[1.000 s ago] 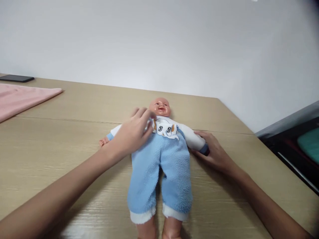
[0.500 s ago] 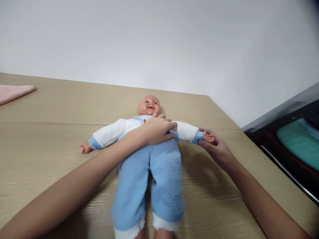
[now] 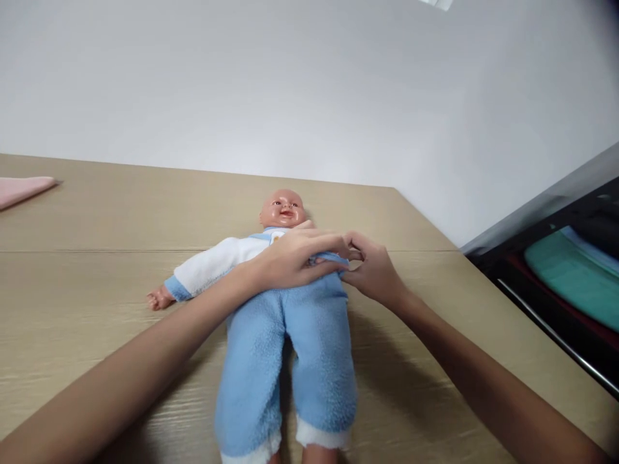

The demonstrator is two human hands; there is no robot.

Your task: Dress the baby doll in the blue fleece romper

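Observation:
A baby doll [image 3: 285, 335] in a blue fleece romper with white sleeves lies on its back on the wooden table [image 3: 97, 212], head towards the wall. My left hand [image 3: 294, 258] rests across the doll's chest, fingers pressed together on the bib of the romper. My right hand [image 3: 372, 270] is at the doll's far shoulder, fingers pinched on the blue fabric there. The doll's arm on that side is hidden behind my hands. Its other arm [image 3: 193, 280] lies stretched out to the left.
A pink cloth [image 3: 22, 190] lies at the table's far left edge. A white wall stands behind the table. To the right is a dark shelf [image 3: 541, 258] holding a teal folded item [image 3: 575, 274].
My right hand let go of the doll's hand and moved left to its shoulder, meeting my left hand on the chest. The view shifted slightly.

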